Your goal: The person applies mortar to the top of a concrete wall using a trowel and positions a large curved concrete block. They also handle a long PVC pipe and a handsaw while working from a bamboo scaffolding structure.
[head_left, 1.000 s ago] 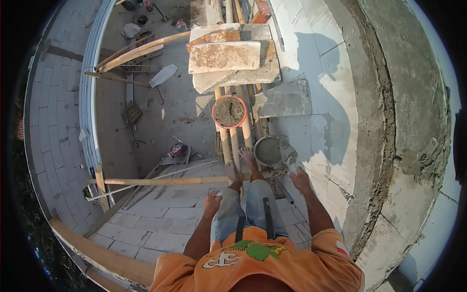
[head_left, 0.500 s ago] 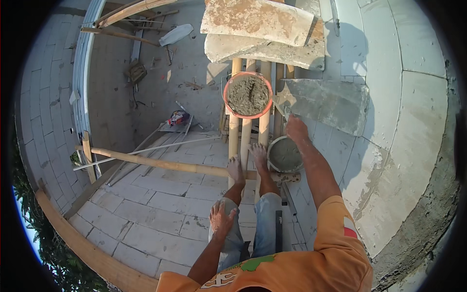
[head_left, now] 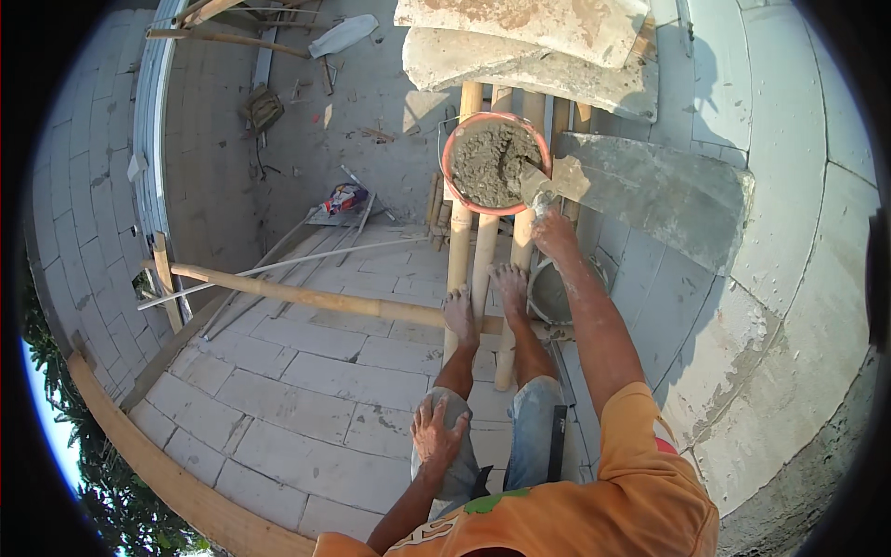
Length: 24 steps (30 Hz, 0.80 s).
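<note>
My right hand (head_left: 555, 234) is closed round the handle of a trowel (head_left: 535, 185), whose blade reaches over the right rim into an orange bucket (head_left: 448, 176). Grey wet mortar (head_left: 490, 165) fills this bucket, with a hollow beside the blade. The bucket stands on bamboo poles (head_left: 484, 251), just ahead of my bare feet. Below my right forearm, a second round bucket (head_left: 557, 290) with grey contents is partly hidden. My left hand (head_left: 436, 434) rests on my left knee, fingers spread, holding nothing.
A flat grey board (head_left: 664, 190) lies right of the orange bucket, against the pale block wall (head_left: 789, 251). Mortar-stained slabs (head_left: 529, 70) lie across the poles ahead. One bamboo pole (head_left: 325, 299) runs crosswise left of my feet. Far below lies a floor with debris (head_left: 371, 135).
My right hand has moved the trowel left, from beside the orange bucket to its mortar. The whole view has shifted slightly. My left hand stays on the knee.
</note>
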Available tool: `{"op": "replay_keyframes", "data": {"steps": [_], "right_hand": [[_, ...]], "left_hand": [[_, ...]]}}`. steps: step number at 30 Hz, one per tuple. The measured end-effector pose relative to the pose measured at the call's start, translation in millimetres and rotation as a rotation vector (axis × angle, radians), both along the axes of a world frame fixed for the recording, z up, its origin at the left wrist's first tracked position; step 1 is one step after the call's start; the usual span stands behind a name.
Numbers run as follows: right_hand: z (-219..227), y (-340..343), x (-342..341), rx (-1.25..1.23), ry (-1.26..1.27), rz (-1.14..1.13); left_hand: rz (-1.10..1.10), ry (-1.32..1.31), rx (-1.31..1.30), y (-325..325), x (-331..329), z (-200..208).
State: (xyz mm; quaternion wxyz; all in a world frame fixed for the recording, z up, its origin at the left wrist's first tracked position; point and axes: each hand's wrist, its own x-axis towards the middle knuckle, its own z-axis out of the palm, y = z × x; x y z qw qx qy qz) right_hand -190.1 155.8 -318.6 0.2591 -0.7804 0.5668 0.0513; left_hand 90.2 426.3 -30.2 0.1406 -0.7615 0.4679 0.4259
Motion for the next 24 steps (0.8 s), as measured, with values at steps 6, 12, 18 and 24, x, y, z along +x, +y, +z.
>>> {"op": "replay_keyframes", "data": {"steps": [6, 12, 18, 24], "right_hand": [[-15.5, -4.6, 1.9, 0.191, 0.073, -0.239], [104.9, -35.5, 17.6, 0.284, 0.177, -0.457], [-14.6, -29.5, -27.6, 0.335, 0.142, -0.090], [-10.2, -25.8, -12.5, 0.525, -0.360, -0.231]], "left_hand": [[-0.002, 0.026, -0.005, -2.8, 4.5, -1.3], [0.040, 0.018, -0.031, 7.0, 4.5, -3.3], [0.065, 0.035, -0.039, 7.6, 4.2, -0.6], [0.074, 0.004, -0.045, 14.9, 1.7, -0.2]]}}
